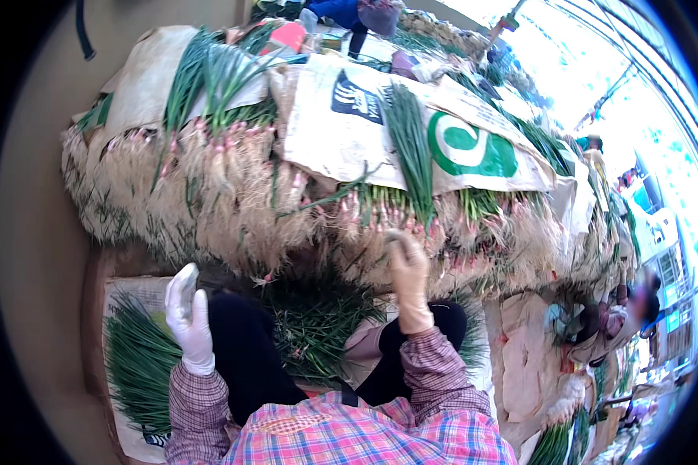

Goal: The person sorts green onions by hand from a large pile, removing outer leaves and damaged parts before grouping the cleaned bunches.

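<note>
My left hand [188, 319], in a white glove, is raised beside my left knee, its thumb apart from the fingers and nothing in it. My right hand [409, 273], in a cream glove, reaches up in front of the long pile. Its fingers are bent and somewhat blurred close to the pale roots [361, 252], and I cannot make out a grip. Just beyond it, a bunch of spring onions [409, 147] lies on white printed sacks [329, 128], with its pink bulb ends towards me. Loose green leaves [318, 329] lie between my knees.
More spring onions [217, 85] lie on the pile at the far left. A spread of green leaves [139, 360] rests on a sack left of me. Flattened brown sheets [522, 349] cover the ground at right, where another person [609, 322] sits. One more person [341, 12] is behind the pile.
</note>
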`<state>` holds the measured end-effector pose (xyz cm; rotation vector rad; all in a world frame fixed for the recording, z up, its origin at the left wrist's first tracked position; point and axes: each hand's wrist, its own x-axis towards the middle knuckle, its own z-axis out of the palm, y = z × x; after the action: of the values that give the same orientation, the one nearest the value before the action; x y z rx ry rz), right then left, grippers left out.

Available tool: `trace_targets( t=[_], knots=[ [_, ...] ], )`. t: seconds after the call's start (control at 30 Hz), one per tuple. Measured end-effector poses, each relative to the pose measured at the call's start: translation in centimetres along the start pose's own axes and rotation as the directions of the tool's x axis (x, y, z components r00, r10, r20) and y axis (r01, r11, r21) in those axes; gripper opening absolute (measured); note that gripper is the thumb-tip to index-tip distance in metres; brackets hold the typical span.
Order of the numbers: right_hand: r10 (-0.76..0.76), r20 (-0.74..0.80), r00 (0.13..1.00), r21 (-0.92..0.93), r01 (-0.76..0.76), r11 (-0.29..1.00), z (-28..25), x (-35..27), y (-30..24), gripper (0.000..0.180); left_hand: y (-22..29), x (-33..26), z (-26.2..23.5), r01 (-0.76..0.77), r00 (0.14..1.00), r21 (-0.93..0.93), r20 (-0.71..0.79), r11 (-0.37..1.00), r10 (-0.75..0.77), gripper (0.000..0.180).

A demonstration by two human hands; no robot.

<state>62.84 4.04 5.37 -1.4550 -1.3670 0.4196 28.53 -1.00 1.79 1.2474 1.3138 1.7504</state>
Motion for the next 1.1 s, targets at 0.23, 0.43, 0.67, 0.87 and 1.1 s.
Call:
trace_targets(
  t=[0.23,0.43,0.67,0.87,1.1],
  knots=[
    [0.369,-0.095,0.925,-0.435,-0.372,0.82,-5.8,7.6,10.8,0.052,7.4,2.3,17.0,-0.197,0.755,-0.078,0.624,0.977,0.202,0.026],
    [0.433,-0.044,0.9,-0.156,-0.434,0.887,-2.9,9.3,11.9,0.067,2.4,6.1,26.6,-0.594,0.696,0.225,0.625,0.772,0.353,0.021],
    [0.36,-0.059,0.931,0.243,-0.336,0.91,-1.2,10.8,11.4,0.044,-3.8,14.5,36.9,-0.87,0.458,0.487,0.858,-0.082,0.234,0.034],
    [0.439,0.222,0.871,0.771,-0.432,0.468,-2.8,11.0,7.8,0.041,-3.1,19.8,38.0,-0.876,0.27,0.417,0.839,-0.24,0.472,0.021],
    [0.33,0.181,0.927,0.878,-0.303,0.371,-5.3,13.5,4.1,0.035,8.3,28.2,40.9,-0.789,0.241,0.514,0.763,-0.337,0.6,0.008]
  ],
)
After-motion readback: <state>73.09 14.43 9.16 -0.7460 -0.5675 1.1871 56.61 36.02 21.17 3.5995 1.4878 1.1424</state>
